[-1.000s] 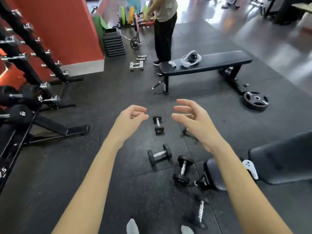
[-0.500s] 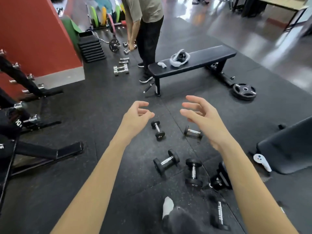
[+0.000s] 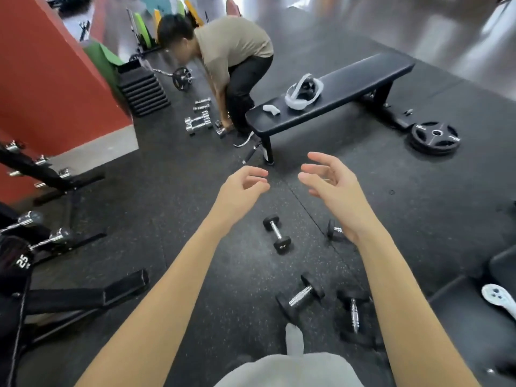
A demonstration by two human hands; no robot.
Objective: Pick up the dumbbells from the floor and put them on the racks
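Several small black dumbbells lie on the dark rubber floor. One dumbbell [image 3: 276, 234] lies between my forearms, a second dumbbell [image 3: 301, 295] is nearer me, a third dumbbell [image 3: 354, 315] lies to its right, and a fourth dumbbell [image 3: 334, 229] is half hidden behind my right wrist. My left hand [image 3: 242, 188] and my right hand [image 3: 331, 185] are stretched forward above the floor, fingers loosely curled, holding nothing. The dumbbell racks [image 3: 47, 236] stand at the left edge, with chrome and black dumbbells on them.
A black flat bench [image 3: 346, 88] with a white headset [image 3: 303, 92] stands ahead. A person [image 3: 231, 60] bends over chrome dumbbells [image 3: 198, 122] beside it. A weight plate [image 3: 435, 137] lies at right, a padded bench with a white controller [image 3: 499, 298] at lower right. The red wall stands at left.
The view has moved forward and tilted down, so the dumbbells sit lower in the frame. The other person has bent down to the chrome dumbbells. Both my hands stay empty.
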